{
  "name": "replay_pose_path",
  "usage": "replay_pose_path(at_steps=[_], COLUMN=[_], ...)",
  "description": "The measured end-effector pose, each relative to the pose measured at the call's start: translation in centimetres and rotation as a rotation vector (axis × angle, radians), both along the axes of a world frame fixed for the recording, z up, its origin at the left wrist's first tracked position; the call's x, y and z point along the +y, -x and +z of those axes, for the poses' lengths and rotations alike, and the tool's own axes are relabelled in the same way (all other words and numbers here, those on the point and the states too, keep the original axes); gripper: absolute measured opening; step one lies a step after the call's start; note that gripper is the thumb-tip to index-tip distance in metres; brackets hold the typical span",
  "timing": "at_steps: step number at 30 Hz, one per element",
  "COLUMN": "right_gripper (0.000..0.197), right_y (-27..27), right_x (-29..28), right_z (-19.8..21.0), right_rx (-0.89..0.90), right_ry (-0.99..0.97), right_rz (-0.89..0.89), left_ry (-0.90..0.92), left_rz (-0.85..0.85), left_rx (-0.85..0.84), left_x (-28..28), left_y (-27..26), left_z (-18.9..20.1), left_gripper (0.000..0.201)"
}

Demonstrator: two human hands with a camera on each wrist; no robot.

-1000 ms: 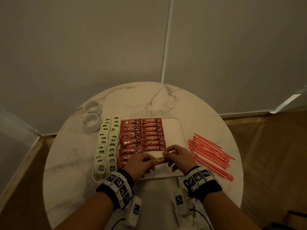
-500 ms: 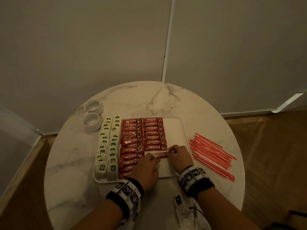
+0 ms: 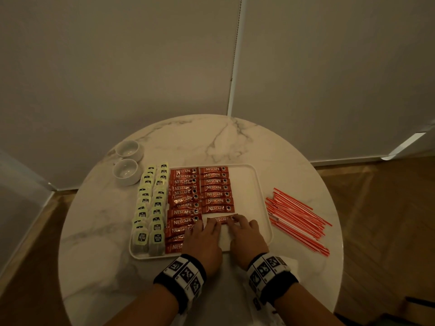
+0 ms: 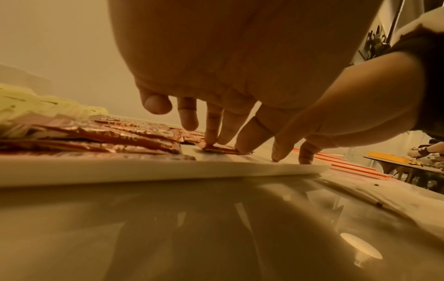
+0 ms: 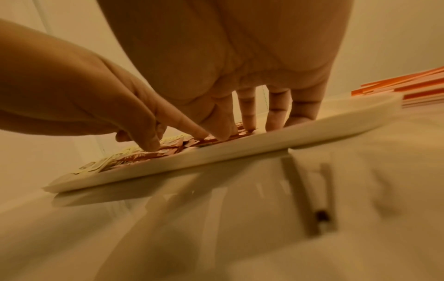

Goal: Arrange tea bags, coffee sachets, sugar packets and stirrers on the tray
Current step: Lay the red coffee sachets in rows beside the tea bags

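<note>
Tray (image 3: 257, 184) holds sachets (image 3: 215, 188), teabags (image 3: 153, 208).

- The right third of the tray (image 3: 255, 184) is bare, open to a reach from the far side.
- Two columns of coffee sachets (image 3: 200, 191) and the tea bags (image 3: 151, 208) fill its left part.
- Both hands' fingers (image 3: 213, 225) block the near middle.
- Stirrers (image 3: 296, 215) crowd the surface (image 3: 188, 142) to the right; two cups (image 3: 127, 161) stand far left.
- The far surface lies open.

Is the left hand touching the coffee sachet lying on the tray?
Touching. The left wrist view shows the left hand's fingertips pressed onto the coffee sachet.
</note>
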State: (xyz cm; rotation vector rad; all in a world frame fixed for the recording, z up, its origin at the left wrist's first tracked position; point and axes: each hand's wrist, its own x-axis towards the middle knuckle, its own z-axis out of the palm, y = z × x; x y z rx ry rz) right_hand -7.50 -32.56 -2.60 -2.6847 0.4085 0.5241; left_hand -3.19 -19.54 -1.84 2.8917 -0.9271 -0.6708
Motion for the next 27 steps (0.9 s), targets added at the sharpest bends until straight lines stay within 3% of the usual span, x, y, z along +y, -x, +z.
replay_pose_path(at_steps=[21,27], right_gripper=[0.066,0.045], right_y=[-0.9,1.3], right_x=[0.7,-1.7], right_z=[0.1,1.7], right_rx=[-0.027,-0.22], right_ry=[0.011,-0.099], right_rz=[0.011,-0.072], left_ry=[-0.009,0.194], left_rz=[0.058,-0.042], left_rx=[0.037,-0.03], left_x=[0.3,0.9], left_y=[-0.7,0.5], left_z=[-0.1,0.3], left_gripper=[0.072,0.052])
